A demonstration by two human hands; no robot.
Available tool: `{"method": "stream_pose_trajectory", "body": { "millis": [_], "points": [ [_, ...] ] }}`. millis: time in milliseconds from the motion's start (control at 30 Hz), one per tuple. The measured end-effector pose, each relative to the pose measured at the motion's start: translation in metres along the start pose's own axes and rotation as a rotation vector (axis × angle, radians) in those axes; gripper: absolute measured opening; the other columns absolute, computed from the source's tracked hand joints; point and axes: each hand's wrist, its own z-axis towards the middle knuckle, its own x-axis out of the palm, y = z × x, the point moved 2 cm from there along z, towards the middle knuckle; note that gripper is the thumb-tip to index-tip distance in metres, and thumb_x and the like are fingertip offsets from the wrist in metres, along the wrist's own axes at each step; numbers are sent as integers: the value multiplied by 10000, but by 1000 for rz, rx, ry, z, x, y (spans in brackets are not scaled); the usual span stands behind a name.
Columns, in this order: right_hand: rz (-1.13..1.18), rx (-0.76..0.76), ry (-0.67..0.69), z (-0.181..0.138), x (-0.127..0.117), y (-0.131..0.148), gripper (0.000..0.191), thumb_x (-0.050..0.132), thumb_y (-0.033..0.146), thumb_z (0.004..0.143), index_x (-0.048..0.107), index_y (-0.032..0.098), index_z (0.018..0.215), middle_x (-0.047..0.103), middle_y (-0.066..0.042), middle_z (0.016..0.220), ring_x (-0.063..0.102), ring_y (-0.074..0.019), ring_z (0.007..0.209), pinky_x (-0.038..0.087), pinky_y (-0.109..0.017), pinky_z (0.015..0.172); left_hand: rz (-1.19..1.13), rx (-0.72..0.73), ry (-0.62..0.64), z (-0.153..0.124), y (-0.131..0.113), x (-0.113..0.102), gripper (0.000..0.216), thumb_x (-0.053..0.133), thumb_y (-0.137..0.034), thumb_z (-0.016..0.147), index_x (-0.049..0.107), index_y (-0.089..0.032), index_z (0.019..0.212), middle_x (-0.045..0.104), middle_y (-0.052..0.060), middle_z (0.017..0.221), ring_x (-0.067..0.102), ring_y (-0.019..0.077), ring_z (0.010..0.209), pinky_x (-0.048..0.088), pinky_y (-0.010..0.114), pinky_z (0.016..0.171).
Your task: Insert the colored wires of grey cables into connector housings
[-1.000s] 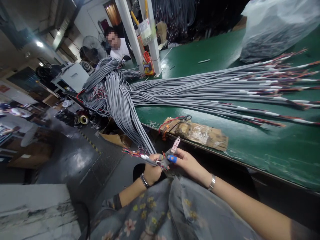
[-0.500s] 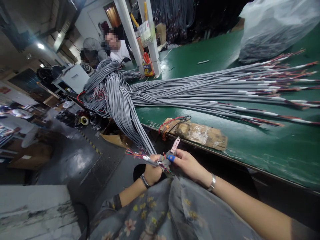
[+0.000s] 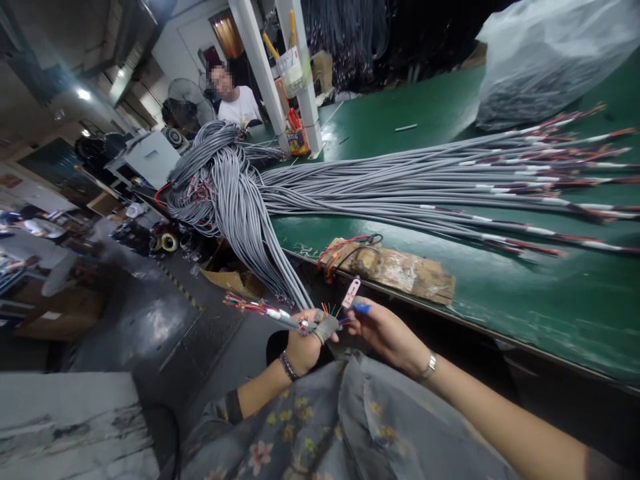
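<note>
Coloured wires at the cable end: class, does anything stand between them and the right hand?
Nothing visible does. The left hand holds the cable, and its coloured wires stick out in open air beside the right hand, which pinches a small pink tool.

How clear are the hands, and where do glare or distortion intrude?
Head view: the left hand gripping a grey cable and the right hand pinching a pink tool are sharp but dim; wide-angle distortion slants the green table and the white posts; a ceiling lamp flares; the plastic bag shines pale.
</note>
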Motion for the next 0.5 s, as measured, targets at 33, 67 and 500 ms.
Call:
{"method": "stream_pose_trajectory", "body": {
  "millis": [33, 67, 500],
  "points": [
    [21, 1, 16, 2, -2, 1, 320, 786, 475, 624, 654, 197, 713, 600, 3, 664, 502, -113, 563, 443, -257, 553, -2, -4, 3, 0, -2, 1, 400, 596, -467, 793, 593, -189, 504, 621, 23, 519, 554, 140, 532, 444, 277, 622],
    [24, -4, 33, 4, -4, 3, 341, 756, 514, 651, 664, 199, 744, 608, -7, 683, 511, -122, 573, 449, -267, 558, 1, -6, 10, 1, -5, 2, 401, 597, -465, 790, 591, -189, 500, 618, 23, 516, 552, 138, 529, 444, 276, 619],
    [-326, -270, -141, 13, 8, 16, 600, 563, 822, 618, 555, 222, 587, 503, 2, 543, 425, -149, 527, 368, -297, 517, -17, -19, 12, 9, -6, 16, 439, 606, -524, 773, 590, -184, 496, 594, 24, 506, 538, 136, 519, 447, 267, 567]
  ]
}}
